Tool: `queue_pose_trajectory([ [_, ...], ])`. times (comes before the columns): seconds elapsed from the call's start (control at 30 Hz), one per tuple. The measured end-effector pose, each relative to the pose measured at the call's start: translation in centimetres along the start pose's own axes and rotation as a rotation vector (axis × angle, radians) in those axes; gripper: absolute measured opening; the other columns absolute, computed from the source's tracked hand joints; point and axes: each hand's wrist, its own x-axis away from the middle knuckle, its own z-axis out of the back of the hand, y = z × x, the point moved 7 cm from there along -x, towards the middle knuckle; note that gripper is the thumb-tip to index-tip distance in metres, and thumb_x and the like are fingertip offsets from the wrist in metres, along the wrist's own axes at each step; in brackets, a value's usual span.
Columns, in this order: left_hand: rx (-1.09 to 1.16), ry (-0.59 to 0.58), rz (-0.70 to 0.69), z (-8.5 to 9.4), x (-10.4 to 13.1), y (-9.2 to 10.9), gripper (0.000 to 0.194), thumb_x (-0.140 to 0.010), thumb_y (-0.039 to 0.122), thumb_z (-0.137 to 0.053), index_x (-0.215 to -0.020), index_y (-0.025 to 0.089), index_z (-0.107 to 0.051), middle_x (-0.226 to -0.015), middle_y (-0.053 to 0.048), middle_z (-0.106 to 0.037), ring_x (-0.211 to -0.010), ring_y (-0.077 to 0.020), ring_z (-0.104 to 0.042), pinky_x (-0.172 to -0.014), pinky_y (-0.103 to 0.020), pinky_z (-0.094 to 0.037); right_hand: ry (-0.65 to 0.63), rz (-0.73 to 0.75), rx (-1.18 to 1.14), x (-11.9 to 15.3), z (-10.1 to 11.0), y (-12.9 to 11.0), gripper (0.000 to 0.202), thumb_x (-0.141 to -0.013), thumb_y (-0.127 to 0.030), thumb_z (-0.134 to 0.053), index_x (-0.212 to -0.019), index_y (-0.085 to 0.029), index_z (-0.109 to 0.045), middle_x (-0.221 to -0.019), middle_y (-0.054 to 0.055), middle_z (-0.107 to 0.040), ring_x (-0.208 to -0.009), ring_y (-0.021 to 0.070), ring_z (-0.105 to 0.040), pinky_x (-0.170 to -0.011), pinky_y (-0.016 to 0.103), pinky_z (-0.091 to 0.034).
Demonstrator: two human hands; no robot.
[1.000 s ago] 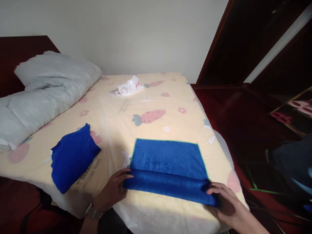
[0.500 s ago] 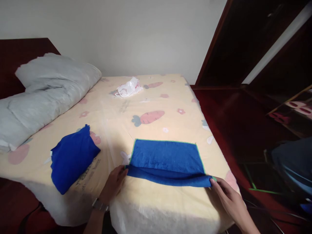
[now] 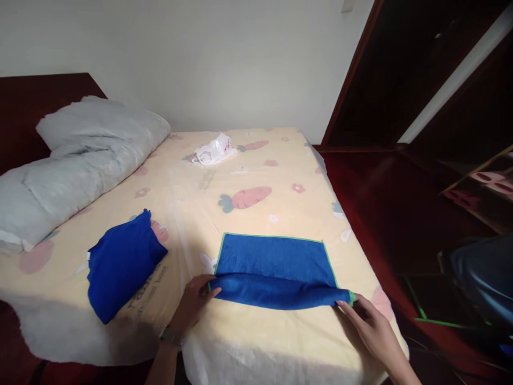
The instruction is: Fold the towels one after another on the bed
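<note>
Two hands (image 3: 197,300) (image 3: 371,320) nearly closed, pinching blue towel (image 3: 274,259) | lettering (image 3: 153,289) on bedsheet (image 3: 248,331): blurred, apparently ending "best"

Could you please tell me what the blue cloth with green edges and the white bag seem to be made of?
Green-edged blue cloth: perhaps plush microfibre, mostly matte; its surface looks softly napped, with lighter and darker patches, though the exact fibre is unclear.
White bag: likely thin plastic film, slightly glossy, judging by its crisp crumples and bright highlights.

Person's left hand (image 3: 197,298): fingers bent, thumb extended inward
Right hand (image 3: 367,322): thumb and fingers pinching
Forearms (image 3: 161,366): angled forward, well apart
</note>
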Motion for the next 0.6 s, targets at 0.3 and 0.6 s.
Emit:
queue_pose_trajectory([
  [0.3,-0.014,-0.248,-0.154,0.2,1.4,0.1,0.063,-0.084,0.030,-0.070,-0.144,0.034,-0.051,-0.154,-0.006,-0.045,-0.141,-0.0292,-0.042,-0.119,-0.049,-0.034,-0.106,0.243,0.014,0.6,0.3,0.8,0.031,-0.081,-0.047,-0.068,-0.104,-0.028,-0.075,-0.121,0.007,-0.071,-0.115,0.0266,-0.065,-0.103,0.041,-0.051],
  [0.6,-0.062,-0.204,-0.247,0.1,1.7,0.4,0.048,-0.085,0.010,-0.052,-0.122,0.035,-0.071,-0.148,-0.002,-0.052,-0.139,-0.0257,-0.045,-0.119,-0.048,-0.037,-0.118,0.246,0.011,0.9,0.4,2.1,0.033,-0.079,-0.051,-0.069,-0.096,-0.024,-0.078,-0.112,0.011,-0.074,-0.108,0.0292,-0.069,-0.098,0.042,-0.056],
])
